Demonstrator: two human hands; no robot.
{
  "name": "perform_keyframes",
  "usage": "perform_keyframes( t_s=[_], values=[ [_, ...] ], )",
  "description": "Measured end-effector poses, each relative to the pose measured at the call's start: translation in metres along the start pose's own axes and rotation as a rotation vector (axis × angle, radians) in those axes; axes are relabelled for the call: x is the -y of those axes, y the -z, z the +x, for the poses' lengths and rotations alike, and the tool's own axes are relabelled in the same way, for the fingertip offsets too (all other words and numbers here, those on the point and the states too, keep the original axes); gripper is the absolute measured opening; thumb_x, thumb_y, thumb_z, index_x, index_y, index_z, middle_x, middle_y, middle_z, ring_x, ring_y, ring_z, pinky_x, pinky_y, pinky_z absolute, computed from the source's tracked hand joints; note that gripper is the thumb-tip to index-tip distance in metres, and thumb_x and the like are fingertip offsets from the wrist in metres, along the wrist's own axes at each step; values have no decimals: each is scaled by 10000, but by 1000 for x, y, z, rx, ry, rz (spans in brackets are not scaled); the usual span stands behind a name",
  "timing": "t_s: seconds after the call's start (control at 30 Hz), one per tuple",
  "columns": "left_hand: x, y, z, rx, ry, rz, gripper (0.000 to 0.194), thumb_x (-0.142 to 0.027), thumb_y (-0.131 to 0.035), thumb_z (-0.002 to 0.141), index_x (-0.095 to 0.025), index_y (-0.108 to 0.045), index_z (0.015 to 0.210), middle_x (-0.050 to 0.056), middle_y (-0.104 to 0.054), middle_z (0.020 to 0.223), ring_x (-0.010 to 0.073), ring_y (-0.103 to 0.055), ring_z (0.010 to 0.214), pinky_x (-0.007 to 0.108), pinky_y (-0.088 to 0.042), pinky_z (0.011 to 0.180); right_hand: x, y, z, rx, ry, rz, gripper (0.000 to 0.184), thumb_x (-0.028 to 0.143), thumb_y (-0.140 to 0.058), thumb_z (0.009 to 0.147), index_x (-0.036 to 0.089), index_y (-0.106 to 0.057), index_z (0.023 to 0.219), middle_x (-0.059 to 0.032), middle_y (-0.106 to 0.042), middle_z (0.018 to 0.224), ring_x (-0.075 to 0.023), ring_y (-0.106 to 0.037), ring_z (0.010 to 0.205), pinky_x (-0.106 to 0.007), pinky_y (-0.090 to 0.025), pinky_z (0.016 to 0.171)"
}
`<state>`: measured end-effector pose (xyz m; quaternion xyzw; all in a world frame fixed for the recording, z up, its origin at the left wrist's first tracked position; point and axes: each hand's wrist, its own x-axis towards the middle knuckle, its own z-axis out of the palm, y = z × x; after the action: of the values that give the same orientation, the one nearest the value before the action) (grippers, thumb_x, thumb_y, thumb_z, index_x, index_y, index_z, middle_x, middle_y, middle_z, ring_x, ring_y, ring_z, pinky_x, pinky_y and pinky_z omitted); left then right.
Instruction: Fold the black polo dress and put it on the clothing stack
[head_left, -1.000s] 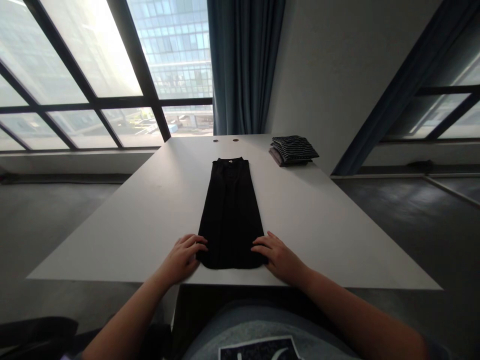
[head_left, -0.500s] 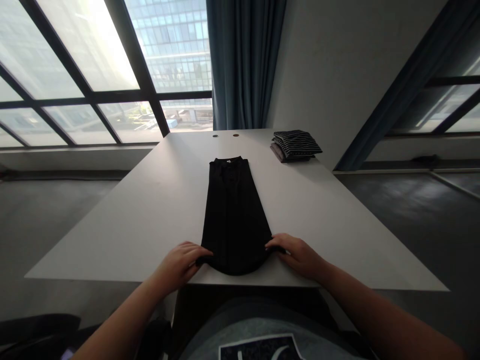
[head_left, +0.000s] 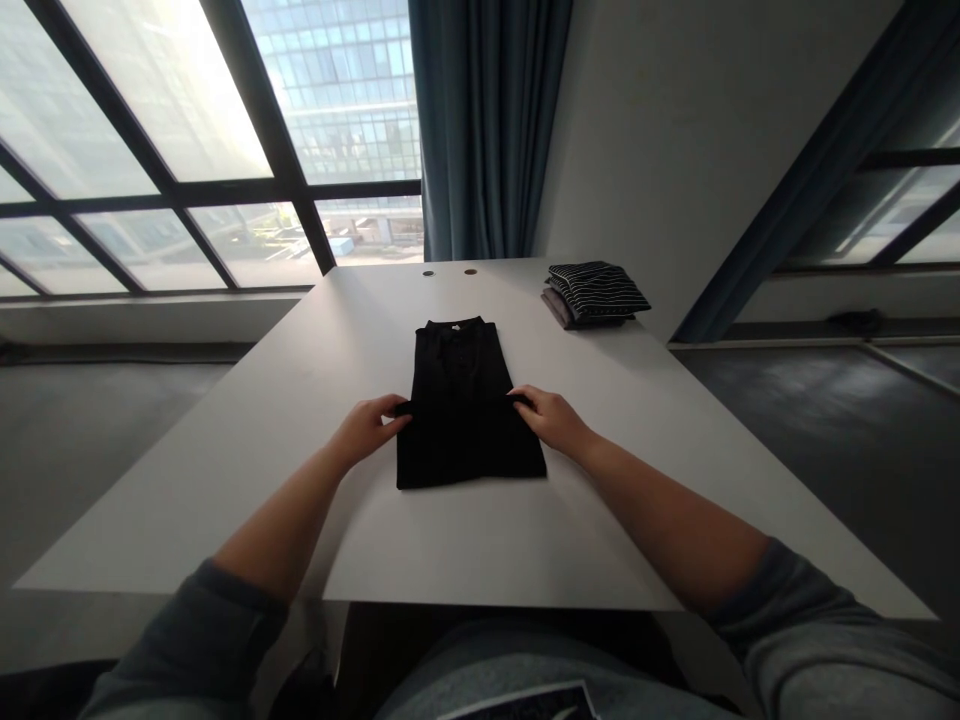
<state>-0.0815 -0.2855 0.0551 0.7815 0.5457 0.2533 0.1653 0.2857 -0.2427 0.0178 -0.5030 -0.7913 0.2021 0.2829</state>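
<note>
A black shirt [head_left: 469, 445] lies on the white table [head_left: 315, 370] in front of me, its collar at the far end. The lower part of the shirt is doubled over, and its hem edge runs across the middle of the garment. My left hand [head_left: 369, 430] pinches the left end of that edge between thumb and fingers. At the right end, my right hand [head_left: 553, 420] pinches the same edge. Both hands are just above the tabletop.
Toward the back right of the table is a stack of folded clothes [head_left: 592, 295], a black one with white stripes on top. Two small round holes mark the far edge. Behind stand a blue curtain [head_left: 491, 130] and large windows.
Both hands have carried the shirt's hem from near the table's front edge away from me, doubling the lower part over. The stack of clothes stays put.
</note>
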Motion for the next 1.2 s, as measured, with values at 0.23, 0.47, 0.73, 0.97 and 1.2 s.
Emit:
perform_keyframes(
  t_s=[0.23, 0.47, 0.73, 0.97, 1.2],
  values=[
    [42, -43, 14, 31, 13, 30, 329, -354, -600, 940, -210, -697, 1220, 72, -751, 1118, 225, -681, 1033, 388, -529, 985, -37, -32, 11, 36, 120, -168, 310, 227, -567, 943, 176, -699, 1219, -86, -688, 1217, -209, -621, 1164, -401, -496, 1120],
    [7, -39, 3, 15, -200, 203, 336, -379, -571, 1014, -254, -683, 1305, 94, -654, 1395, 280, -580, 1314, 497, -433, 1158, -15, -16, -2, -7, 225, -313, 411, 276, -597, 947, 220, -667, 1348, -128, -569, 1385, -281, -513, 1358, -512, -453, 1213],
    [-27, -72, -25, 346, -466, 231, 569, -381, -587, 1015, -325, -489, 1573, 64, -479, 1645, 300, -383, 1553, 537, -303, 1277, 9, -31, -48, 323, 366, -305, 616, 397, -587, 1000, 278, -470, 1594, -88, -332, 1678, -332, -241, 1616, -607, -314, 1304],
    [-19, -80, -36, 313, -358, 310, 554, -443, -489, 1063, -407, -411, 1610, 46, -323, 1729, 356, -246, 1609, 638, -266, 1269, -2, -39, -63, 297, 258, -385, 695, 507, -559, 1009, 312, -365, 1647, -95, -230, 1711, -340, -249, 1614, -631, -278, 1302],
    [-16, -79, -42, 155, -200, 398, 580, -480, -515, 1045, -346, -442, 1604, 109, -355, 1711, 374, -336, 1567, 573, -409, 1195, -3, -36, -66, 209, 226, -388, 725, 610, -589, 962, 299, -452, 1602, -117, -300, 1688, -361, -340, 1565, -653, -266, 1285]
  ],
)
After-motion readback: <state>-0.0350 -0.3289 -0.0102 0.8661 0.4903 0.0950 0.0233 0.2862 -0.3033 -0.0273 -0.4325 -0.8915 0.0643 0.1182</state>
